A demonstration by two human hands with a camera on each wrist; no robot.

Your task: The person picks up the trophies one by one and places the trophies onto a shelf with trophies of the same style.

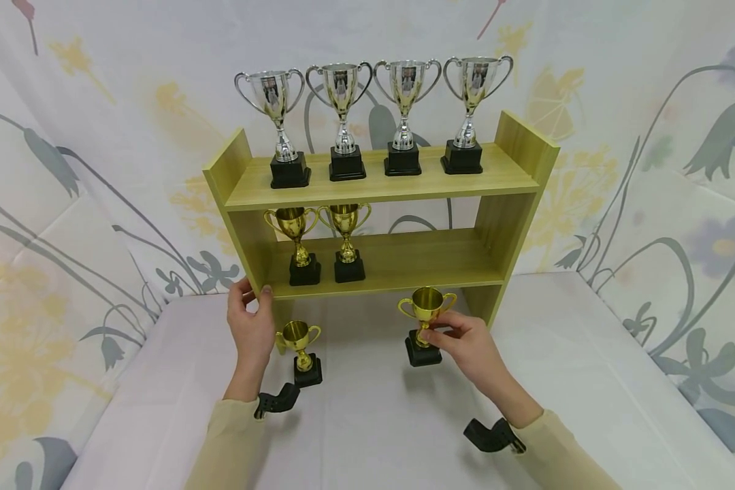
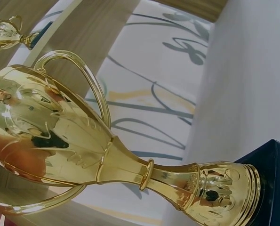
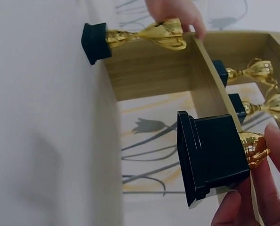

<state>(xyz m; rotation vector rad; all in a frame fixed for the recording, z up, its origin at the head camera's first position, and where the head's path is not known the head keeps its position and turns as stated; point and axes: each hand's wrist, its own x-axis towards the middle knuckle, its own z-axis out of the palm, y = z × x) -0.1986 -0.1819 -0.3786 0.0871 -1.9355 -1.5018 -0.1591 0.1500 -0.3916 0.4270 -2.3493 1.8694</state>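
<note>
In the head view, my right hand (image 1: pixel 465 344) pinches the narrow stem of a gold trophy cup (image 1: pixel 427 303) with a black base. That cup is held up off the table, in front of the shelf's lower right part; its base (image 3: pixel 212 155) fills the middle of the right wrist view. My left hand (image 1: pixel 251 330) grips the left side panel of the wooden shelf (image 1: pixel 367 194), thumb on the front edge. Beside the left forearm, another gold trophy (image 1: pixel 304 361) stands on the table; it looms large in the left wrist view (image 2: pixel 125 162).
Several silver trophies (image 1: pixel 404 102) stand in a row on the top shelf board. Two gold trophies, a left one (image 1: pixel 304 269) and a right one (image 1: pixel 348 265), stand on the middle board's left part. White cloth covers the table (image 1: pixel 367 435); a patterned curtain (image 1: pixel 98 204) hangs behind.
</note>
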